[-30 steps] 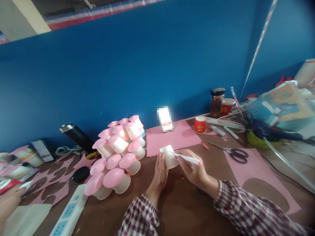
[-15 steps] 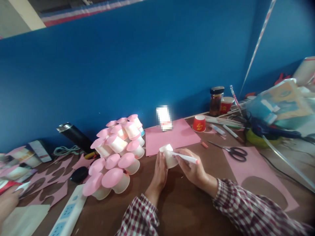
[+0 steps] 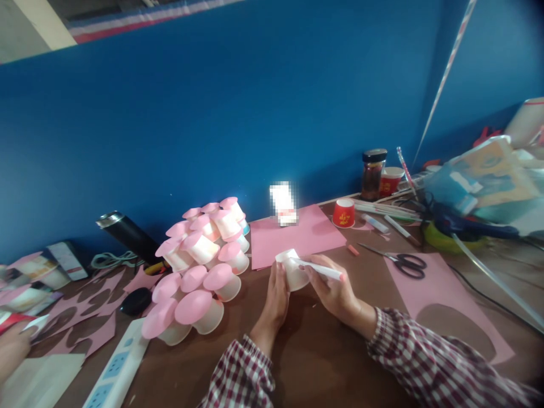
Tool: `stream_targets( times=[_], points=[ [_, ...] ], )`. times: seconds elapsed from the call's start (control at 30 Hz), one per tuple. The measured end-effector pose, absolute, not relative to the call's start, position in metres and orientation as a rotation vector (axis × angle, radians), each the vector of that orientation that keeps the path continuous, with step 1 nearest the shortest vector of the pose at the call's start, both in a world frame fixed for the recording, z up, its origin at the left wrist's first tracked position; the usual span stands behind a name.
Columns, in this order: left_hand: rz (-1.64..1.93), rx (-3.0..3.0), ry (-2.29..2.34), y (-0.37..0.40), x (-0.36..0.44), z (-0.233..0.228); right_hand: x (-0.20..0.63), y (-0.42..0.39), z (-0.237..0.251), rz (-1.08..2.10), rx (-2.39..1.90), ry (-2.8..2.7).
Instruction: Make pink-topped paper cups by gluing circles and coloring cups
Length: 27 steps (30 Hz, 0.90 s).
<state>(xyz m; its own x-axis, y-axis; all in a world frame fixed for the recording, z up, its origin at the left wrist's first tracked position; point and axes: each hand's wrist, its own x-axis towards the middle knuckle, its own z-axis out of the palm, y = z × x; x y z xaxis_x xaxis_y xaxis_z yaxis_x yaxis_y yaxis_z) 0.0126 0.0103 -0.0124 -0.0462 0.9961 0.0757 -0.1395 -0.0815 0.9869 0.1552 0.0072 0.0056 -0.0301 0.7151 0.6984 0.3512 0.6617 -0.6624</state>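
Note:
A small white paper cup (image 3: 294, 270) lies on its side on the brown table (image 3: 318, 362), held between both hands. My left hand (image 3: 275, 299) presses against the cup's left side. My right hand (image 3: 334, 289) holds a white marker pen (image 3: 318, 269) with a pink end, its tip resting on the cup. Both sleeves are red-and-white plaid. To the left stands a pile of white cups with pink paper lids (image 3: 199, 266), stacked into a mound.
A pink paper sheet (image 3: 297, 235) lies behind the cup; another with cut-outs (image 3: 442, 294) sits right, by scissors (image 3: 402, 260). A red cup (image 3: 344, 213), a jar (image 3: 373, 174), a black flask (image 3: 127, 235), a power strip (image 3: 117, 368) and another person's hand (image 3: 12, 348) are around.
The view has drifted slightly. My hands, the cup and the marker stay almost in the same place; the marker tip shifted a little on the cup.

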Motion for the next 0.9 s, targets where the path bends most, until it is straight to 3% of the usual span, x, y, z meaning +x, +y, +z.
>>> stream_targets(
  times=[0.9],
  points=[
    [1.364,1.181,1.098,0.011,0.0128,-0.0126,0.1557,0.0073,0.0039,0.4,-0.886,-1.609]
  ],
)
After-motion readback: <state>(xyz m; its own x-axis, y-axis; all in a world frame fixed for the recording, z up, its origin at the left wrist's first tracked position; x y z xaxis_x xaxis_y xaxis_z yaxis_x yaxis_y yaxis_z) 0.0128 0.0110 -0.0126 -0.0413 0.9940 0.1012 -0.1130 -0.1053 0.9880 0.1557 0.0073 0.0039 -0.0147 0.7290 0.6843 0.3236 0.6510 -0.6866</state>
